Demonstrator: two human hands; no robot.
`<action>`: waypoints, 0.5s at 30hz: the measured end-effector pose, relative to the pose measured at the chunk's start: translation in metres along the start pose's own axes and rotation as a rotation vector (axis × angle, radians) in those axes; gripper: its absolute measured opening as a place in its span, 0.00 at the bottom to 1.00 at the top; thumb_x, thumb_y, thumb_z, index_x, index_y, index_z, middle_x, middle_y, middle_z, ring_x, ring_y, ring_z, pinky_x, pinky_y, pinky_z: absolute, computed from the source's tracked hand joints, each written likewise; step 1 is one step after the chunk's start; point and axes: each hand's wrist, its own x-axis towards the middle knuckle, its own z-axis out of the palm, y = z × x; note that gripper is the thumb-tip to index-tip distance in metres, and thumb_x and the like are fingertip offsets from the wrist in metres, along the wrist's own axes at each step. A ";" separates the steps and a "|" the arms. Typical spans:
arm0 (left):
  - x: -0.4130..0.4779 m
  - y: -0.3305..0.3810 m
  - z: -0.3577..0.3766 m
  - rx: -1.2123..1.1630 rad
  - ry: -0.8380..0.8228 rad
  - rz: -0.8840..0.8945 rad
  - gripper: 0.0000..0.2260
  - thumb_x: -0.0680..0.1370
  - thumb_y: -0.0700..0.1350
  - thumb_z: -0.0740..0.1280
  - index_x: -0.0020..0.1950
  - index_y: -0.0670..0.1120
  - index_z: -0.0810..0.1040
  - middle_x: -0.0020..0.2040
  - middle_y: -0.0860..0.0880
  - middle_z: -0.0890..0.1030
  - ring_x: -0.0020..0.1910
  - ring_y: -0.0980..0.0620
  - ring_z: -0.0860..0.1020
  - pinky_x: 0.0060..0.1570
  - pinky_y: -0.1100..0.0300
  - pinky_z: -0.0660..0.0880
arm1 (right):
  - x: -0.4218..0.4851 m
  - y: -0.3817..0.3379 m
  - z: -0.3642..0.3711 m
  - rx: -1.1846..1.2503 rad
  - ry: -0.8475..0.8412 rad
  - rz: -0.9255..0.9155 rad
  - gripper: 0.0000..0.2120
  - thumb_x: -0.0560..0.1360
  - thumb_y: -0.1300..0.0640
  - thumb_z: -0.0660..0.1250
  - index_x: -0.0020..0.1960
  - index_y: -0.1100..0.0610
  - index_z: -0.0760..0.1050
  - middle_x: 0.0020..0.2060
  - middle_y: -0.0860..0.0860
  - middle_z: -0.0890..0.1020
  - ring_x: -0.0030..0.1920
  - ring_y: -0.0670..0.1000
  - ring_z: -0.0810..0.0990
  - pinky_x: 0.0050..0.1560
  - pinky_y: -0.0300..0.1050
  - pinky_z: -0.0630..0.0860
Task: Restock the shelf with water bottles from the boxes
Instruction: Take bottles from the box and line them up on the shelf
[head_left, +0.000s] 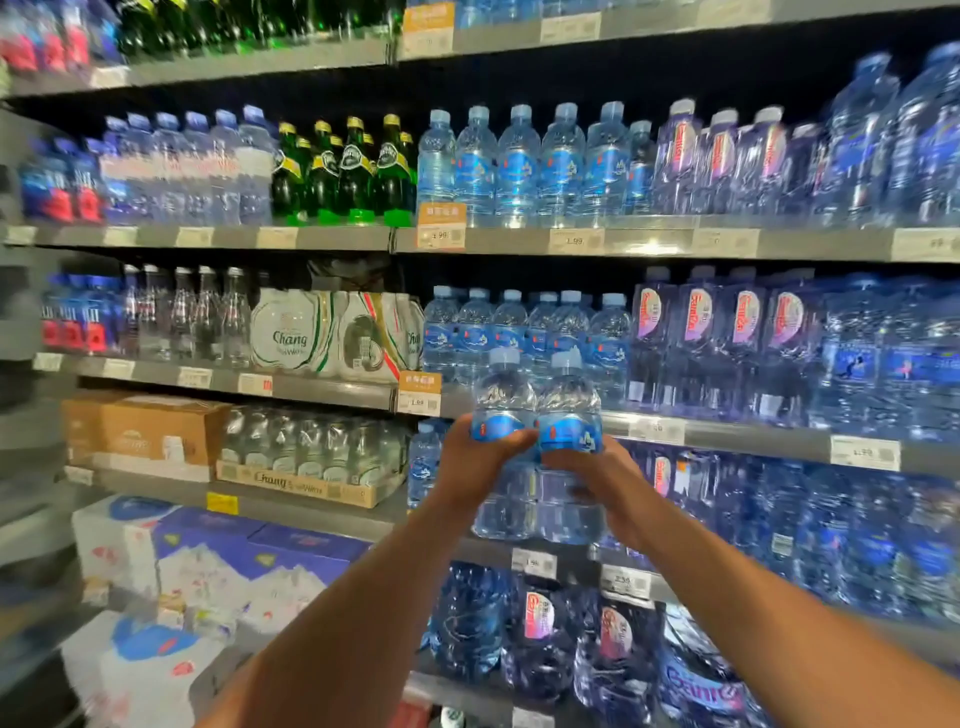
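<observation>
We held two water bottles up in front of the shelf (753, 437), one in each hand. Our left hand (470, 460) had its fingers (514, 442) curled round the blue label of the left bottle (503, 400). Our right hand (605, 480) gripped the right bottle (569, 400) the same way, its fingers wrapped about the label. Both bottles stood upright, side by side and touching. Their pale blue caps reached the lower part of the row of like bottles (519, 327) standing on that shelf, and their bases hung before the level below.

Further left on the same level sat the white Chang packs (291, 332). Beneath them was a tray of clear bottles (311, 452), just beside a brown cardboard box (156, 431). An orange price tag (420, 394) sat on the shelf edge just left of our left hand. Higher up stood the green bottles (343, 171). Much of the outer scene was blurred, so we could not read the small labels.
</observation>
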 end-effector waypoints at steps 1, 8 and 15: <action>0.009 0.000 0.000 0.024 0.009 0.006 0.07 0.71 0.38 0.75 0.37 0.42 0.77 0.28 0.53 0.78 0.25 0.62 0.75 0.28 0.69 0.71 | 0.008 -0.003 0.001 -0.014 -0.002 0.003 0.21 0.65 0.58 0.77 0.56 0.57 0.78 0.44 0.55 0.83 0.41 0.52 0.79 0.38 0.45 0.73; 0.076 0.002 -0.005 0.073 0.039 0.042 0.24 0.57 0.57 0.76 0.44 0.42 0.79 0.38 0.48 0.82 0.36 0.50 0.78 0.37 0.56 0.74 | 0.068 -0.025 0.018 -0.025 0.052 -0.043 0.17 0.66 0.55 0.77 0.51 0.52 0.75 0.47 0.53 0.81 0.45 0.51 0.77 0.44 0.45 0.72; 0.174 -0.004 -0.034 0.034 -0.055 0.034 0.22 0.65 0.48 0.79 0.53 0.38 0.79 0.50 0.42 0.83 0.46 0.44 0.81 0.49 0.53 0.79 | 0.142 -0.042 0.056 -0.066 0.174 -0.095 0.27 0.63 0.52 0.77 0.59 0.57 0.74 0.52 0.50 0.79 0.55 0.53 0.77 0.55 0.48 0.70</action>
